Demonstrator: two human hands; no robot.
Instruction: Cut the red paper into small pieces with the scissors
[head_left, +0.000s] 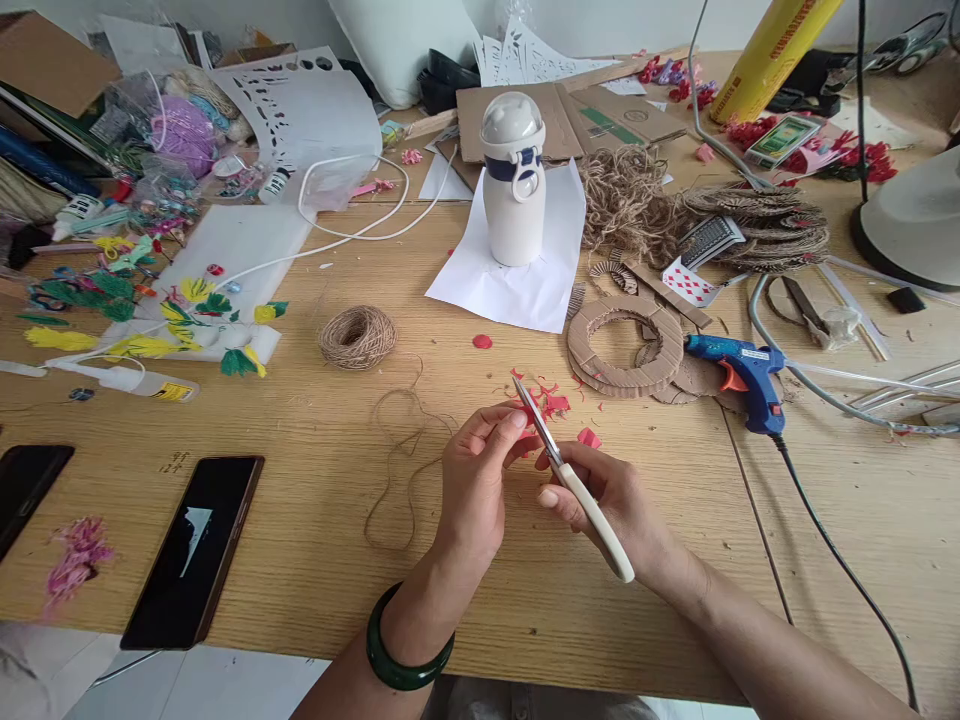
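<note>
Wide wooden table [300, 560] in pale oak grain, filling nearly the whole view, lit evenly by soft daylight. Along the far edge, a plain white wall [600, 25]. At the near left corner, a strip of light grey floor [225, 685]. On the right, the round white base of a lamp [911, 225]. Flattened cardboard [592, 120] near the wall, loose white paper [517, 275] mid-table.

Left hand [474, 480] is raised, fingers pinched together, a bangle on its wrist. Right hand [611, 500] is curled closed, forearm angled in from the lower right
</note>
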